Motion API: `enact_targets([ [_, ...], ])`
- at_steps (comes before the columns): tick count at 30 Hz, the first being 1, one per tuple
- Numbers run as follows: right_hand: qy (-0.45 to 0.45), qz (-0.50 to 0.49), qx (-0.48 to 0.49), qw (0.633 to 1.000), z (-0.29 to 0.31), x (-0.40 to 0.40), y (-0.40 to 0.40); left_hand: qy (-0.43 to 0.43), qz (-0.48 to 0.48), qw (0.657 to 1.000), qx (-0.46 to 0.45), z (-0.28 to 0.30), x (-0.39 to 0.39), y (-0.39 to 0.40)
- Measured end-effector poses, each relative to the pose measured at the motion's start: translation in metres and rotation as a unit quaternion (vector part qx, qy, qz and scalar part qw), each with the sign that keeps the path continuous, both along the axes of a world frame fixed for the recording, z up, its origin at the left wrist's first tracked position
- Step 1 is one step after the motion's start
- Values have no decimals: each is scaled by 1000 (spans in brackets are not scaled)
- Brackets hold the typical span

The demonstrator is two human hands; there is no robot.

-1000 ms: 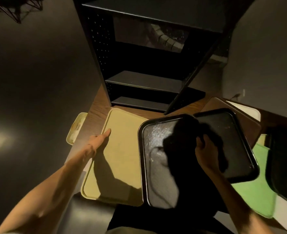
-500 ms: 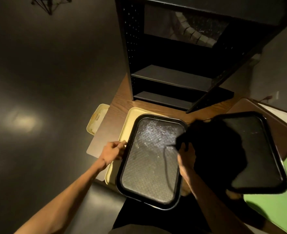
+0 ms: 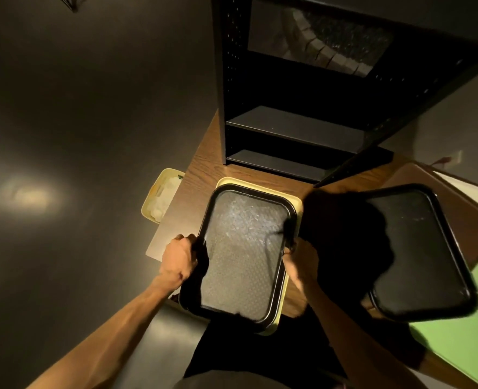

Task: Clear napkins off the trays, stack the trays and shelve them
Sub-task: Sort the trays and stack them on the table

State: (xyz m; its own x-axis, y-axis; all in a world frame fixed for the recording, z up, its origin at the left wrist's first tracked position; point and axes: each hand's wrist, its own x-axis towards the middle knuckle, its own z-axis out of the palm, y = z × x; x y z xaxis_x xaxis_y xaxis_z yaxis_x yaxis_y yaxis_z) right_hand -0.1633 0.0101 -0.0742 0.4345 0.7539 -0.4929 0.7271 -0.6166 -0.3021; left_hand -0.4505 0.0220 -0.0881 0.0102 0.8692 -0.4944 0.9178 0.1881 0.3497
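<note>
A black tray [image 3: 243,256] with a textured grey floor lies on top of a yellow tray [image 3: 295,211], whose rim shows along the far and right sides. My left hand [image 3: 179,259] grips the black tray's left rim. My right hand [image 3: 302,259] holds its right rim. A second black tray [image 3: 417,248] lies to the right, partly in shadow. It rests over a brown tray [image 3: 465,211] and a green tray [image 3: 462,341]. A black shelf unit [image 3: 294,130] stands on the wooden table [image 3: 204,169] just beyond the trays. No napkin lies on the trays.
A cream bin [image 3: 162,200] with white crumpled napkins inside sits off the table's left edge. A white tray edge [image 3: 468,189] shows at the far right. The dark floor surrounds the table on the left.
The black tray has slid left until it sits squarely over the yellow tray. My left hand moved from the yellow tray's rim onto the black tray's left rim.
</note>
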Motion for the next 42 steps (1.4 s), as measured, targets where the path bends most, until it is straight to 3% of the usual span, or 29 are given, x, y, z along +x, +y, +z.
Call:
enact_targets([
  [6,-31,18,-47,998,-7,4,-13,-7,-5,1000,-8,-5,2,0],
  [11,-22,25,4,999,-12,4,-16,-28,11,999,-25,-10,-4,0],
  [17,31,9,32,999,-7,17,-18,12,-16,1000,-13,10,20,6],
  [30,114,-13,52,992,17,112,-33,-134,-93,986,-44,53,165,12],
  [35,162,13,50,985,30,176,-51,-177,-67,976,-107,56,233,-16],
  [42,116,-23,75,990,41,290,-82,-209,-2,963,-170,37,327,-52],
])
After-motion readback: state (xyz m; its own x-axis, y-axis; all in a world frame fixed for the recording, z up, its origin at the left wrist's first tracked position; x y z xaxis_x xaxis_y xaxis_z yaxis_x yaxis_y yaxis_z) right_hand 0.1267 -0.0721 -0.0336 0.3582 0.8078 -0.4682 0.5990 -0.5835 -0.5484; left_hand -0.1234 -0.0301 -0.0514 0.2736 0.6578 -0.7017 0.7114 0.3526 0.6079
